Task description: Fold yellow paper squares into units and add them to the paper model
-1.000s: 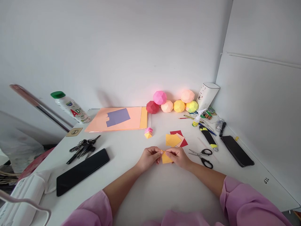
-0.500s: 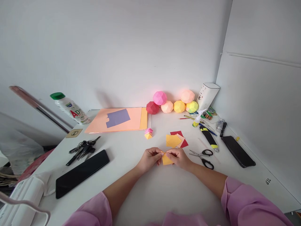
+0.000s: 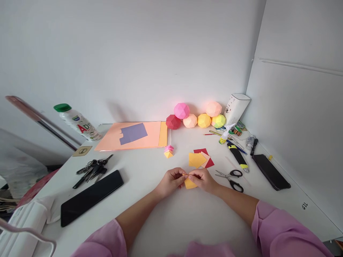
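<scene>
Between my two hands is a small orange-yellow piece of paper (image 3: pixel 190 184), pinched along its upper edge. My left hand (image 3: pixel 173 180) is closed on the left end of that edge, thumb and fingertips together. Close beside it, my right hand (image 3: pixel 204 179) pinches the right end the same way. The paper's lower part shows below the fingers; its upper edge is mostly hidden by them. Just beyond lie loose paper squares: orange-yellow (image 3: pixel 197 160), pale peach (image 3: pixel 205 157) and red (image 3: pixel 210 164). Small folded pink and yellow paper pieces (image 3: pixel 168 151) sit farther left.
Scissors (image 3: pixel 230 177), a box cutter (image 3: pixel 238 156), a glue bottle (image 3: pixel 224 135) and a black phone-like object (image 3: pixel 271 172) lie right. Faceted paper balls (image 3: pixel 182 111) line the wall. Leftward are large peach sheets (image 3: pixel 112 137), keys (image 3: pixel 93 169), a black phone (image 3: pixel 92 198) and a bottle (image 3: pixel 79 123).
My fingertips have drawn slightly closer together along the paper's upper edge, and less of the paper shows. The whole view has shifted a little.
</scene>
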Available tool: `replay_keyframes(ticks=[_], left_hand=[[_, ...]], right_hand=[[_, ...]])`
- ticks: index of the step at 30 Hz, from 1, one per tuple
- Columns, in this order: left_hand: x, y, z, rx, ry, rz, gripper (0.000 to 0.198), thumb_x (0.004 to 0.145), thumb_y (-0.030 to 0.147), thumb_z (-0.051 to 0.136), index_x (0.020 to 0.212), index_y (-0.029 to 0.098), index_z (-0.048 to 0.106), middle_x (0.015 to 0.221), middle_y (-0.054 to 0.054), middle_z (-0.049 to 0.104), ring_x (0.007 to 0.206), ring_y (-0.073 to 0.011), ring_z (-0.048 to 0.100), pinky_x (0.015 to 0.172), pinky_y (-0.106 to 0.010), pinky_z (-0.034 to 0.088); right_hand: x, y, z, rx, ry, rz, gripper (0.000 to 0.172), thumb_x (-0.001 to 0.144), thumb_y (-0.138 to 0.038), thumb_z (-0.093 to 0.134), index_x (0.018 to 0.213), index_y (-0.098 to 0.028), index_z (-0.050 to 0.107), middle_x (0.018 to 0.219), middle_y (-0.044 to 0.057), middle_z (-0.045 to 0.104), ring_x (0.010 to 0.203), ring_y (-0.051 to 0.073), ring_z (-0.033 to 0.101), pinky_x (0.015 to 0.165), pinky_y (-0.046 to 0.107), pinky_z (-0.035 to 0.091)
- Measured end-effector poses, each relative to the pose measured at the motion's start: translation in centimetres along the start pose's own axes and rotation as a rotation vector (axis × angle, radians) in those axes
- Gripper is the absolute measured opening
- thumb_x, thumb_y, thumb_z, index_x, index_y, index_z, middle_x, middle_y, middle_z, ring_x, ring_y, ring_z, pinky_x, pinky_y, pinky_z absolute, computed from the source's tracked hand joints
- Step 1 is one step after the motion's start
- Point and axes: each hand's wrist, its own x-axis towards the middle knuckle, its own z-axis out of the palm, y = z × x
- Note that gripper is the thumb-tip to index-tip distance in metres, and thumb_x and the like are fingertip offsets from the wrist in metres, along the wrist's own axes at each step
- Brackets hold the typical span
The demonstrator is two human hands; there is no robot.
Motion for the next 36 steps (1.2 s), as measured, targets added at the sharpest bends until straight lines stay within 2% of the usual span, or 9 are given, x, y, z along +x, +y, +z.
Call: replay_keyframes(ticks=[5,13,18,24,29,32,36], left_hand=[[-0.02,-0.16,0.08,0.029,-0.006,0.0,0.024,0.079,0.04,0.058,0.074,0.016,0.055,0.054,0.003,0.055,0.047,-0.0078,0.049,0.049,-0.02,0.04],[-0.07,0.23,0.26,-0.063,0.081,-0.017,0.025,0.075,0.038,0.061,0.07,0.016,0.052,0.051,0.004,0.052,0.045,-0.0079,0.047,0.048,-0.021,0.04],[0.06,0.41,-0.04,-0.154,0.144,0.031,0.024,0.078,0.038,0.058,0.07,0.016,0.051,0.061,0.002,0.056,0.047,-0.008,0.048,0.049,-0.023,0.043],[-0.14,0.6,-0.1,-0.148,0.076,0.016,0.023,0.081,0.038,0.053,0.083,0.016,0.057,0.072,-0.001,0.058,0.053,-0.0094,0.052,0.053,-0.025,0.045],[-0.23,0.25,0.05,-0.078,-0.005,0.014,0.021,0.078,0.035,0.06,0.088,0.017,0.057,0.059,0.003,0.055,0.055,-0.0104,0.052,0.055,-0.024,0.043],[-0.12,0.13,0.21,-0.04,0.022,-0.008,0.023,0.076,0.038,0.061,0.077,0.017,0.054,0.057,0.003,0.055,0.051,-0.0094,0.051,0.052,-0.022,0.04],[0.04,0.15,0.11,-0.062,0.07,-0.029,0.026,0.076,0.041,0.061,0.077,0.017,0.051,0.053,0.004,0.056,0.048,-0.0098,0.051,0.051,-0.023,0.042]], right_hand=[[-0.06,-0.12,-0.05,-0.002,-0.014,0.008,0.028,0.082,-0.034,0.05,0.062,-0.016,0.055,0.051,-0.004,0.034,0.047,0.008,0.028,0.043,0.022,0.023],[-0.14,-0.18,-0.26,0.057,0.045,0.072,0.024,0.081,-0.032,0.052,0.065,-0.015,0.058,0.054,-0.004,0.038,0.049,0.008,0.03,0.044,0.021,0.026],[-0.07,-0.08,-0.41,0.066,0.083,0.088,0.022,0.08,-0.029,0.052,0.064,-0.015,0.057,0.057,-0.003,0.042,0.054,0.009,0.035,0.048,0.021,0.03],[-0.06,0.05,-0.35,0.071,0.085,0.107,0.021,0.081,-0.032,0.053,0.067,-0.016,0.058,0.057,-0.003,0.042,0.053,0.01,0.037,0.048,0.022,0.031],[-0.04,0.03,-0.24,0.061,0.069,0.088,0.023,0.081,-0.033,0.053,0.068,-0.015,0.059,0.058,-0.002,0.045,0.053,0.009,0.037,0.047,0.022,0.031],[-0.02,0.18,-0.15,0.062,0.052,0.073,0.022,0.081,-0.033,0.055,0.07,-0.015,0.059,0.057,-0.003,0.044,0.051,0.008,0.036,0.045,0.021,0.03],[-0.03,0.41,-0.07,0.134,0.042,0.091,0.021,0.081,-0.037,0.055,0.077,-0.016,0.059,0.062,-0.002,0.049,0.051,0.009,0.044,0.047,0.021,0.038]])
